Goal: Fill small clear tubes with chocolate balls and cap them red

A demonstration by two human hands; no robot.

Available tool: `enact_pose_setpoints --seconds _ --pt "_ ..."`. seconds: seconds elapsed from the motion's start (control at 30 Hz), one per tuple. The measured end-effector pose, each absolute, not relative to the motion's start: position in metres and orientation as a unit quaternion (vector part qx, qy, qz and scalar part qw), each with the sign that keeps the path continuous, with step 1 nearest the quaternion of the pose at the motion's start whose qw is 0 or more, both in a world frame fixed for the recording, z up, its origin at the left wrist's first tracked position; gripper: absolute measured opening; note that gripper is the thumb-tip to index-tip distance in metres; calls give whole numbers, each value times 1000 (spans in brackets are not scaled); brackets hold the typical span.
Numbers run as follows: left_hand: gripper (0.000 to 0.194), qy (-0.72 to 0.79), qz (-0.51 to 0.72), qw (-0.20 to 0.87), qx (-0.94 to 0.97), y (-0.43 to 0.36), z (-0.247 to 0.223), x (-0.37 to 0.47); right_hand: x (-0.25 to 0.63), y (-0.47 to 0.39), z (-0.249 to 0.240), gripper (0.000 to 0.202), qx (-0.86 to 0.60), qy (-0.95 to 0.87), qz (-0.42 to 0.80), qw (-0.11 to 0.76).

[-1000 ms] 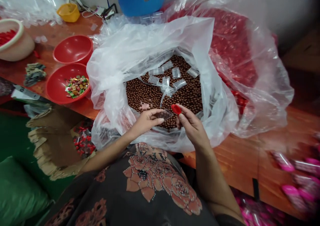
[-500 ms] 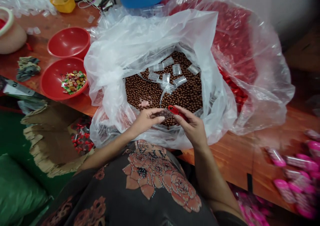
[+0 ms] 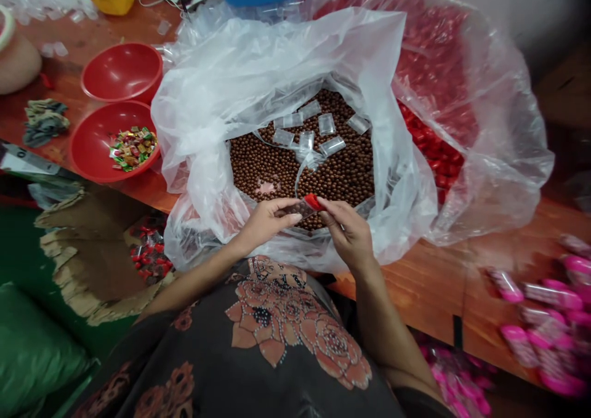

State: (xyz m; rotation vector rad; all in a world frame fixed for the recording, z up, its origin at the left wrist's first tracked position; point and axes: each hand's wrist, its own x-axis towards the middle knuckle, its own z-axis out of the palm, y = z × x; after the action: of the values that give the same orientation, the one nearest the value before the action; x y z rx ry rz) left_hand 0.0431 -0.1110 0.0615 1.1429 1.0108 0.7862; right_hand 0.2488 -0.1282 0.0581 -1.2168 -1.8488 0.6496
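Just above the near rim of a big clear plastic bag (image 3: 194, 98), my left hand (image 3: 269, 223) pinches a small clear plastic container (image 3: 302, 210) with dark contents showing through. My right hand (image 3: 348, 230) grips a red cap (image 3: 313, 202) against the container's open end, fingers and thumb closed round it. The bag is full of small brown balls (image 3: 263, 162), which look like chocolate. On top of them lie several clear empty containers (image 3: 326, 124) and a clear scoop-like piece (image 3: 310, 159).
Two red bowls (image 3: 85, 128) stand at the left, one with wrapped sweets (image 3: 133, 148). Red caps (image 3: 422, 138) fill a clear bag at the right. Pink-capped tubes (image 3: 549, 325) lie at the right edge. A torn cardboard box (image 3: 92, 252) with red-capped containers (image 3: 150, 255) sits below left.
The red cap, earlier held tilted beside the container with its hollow side showing, is now on the container's end. My right hand has shifted slightly left.
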Motion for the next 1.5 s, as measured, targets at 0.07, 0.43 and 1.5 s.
enact_pose_setpoints --seconds 0.07,0.43,1.5 --pt "37 448 350 642 514 -111 62 42 251 -129 59 36 -479 -737 263 398" --pt "39 459 367 676 445 -118 60 55 238 -137 37 76 -466 -786 134 382" --pt "68 469 337 720 386 -120 54 76 228 -146 42 73 -484 -785 197 333"
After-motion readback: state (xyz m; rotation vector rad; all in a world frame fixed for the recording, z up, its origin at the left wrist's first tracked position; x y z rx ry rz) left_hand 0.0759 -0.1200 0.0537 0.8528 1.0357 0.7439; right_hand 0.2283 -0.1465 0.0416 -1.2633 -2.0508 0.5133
